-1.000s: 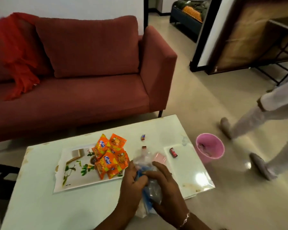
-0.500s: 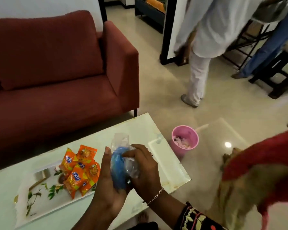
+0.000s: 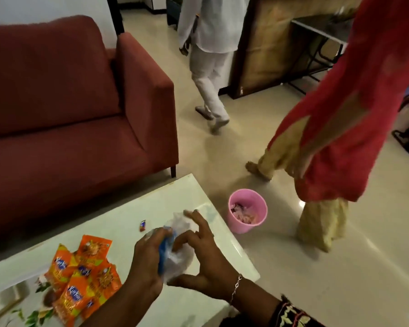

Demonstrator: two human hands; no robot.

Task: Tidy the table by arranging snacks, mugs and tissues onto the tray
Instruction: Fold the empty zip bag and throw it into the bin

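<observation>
While both hands blur, clear blue-tinted packet (image 3: pixel 175 251) half hidden, tray (image 3: pixel 14 300) cropped.

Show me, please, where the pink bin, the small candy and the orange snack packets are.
pink bin (image 3: pixel 261 210): head view, right rim.
small candy (image 3: pixel 142 225): head view, wrapper middle.
orange snack packets (image 3: pixel 80 283): head view, middle of pile.

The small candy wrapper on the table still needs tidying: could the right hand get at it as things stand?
Probably not right away. The small candy wrapper lies in the open on the table, nothing on it, but the right hand and left hand are both busy with a clear plastic packet.
</observation>
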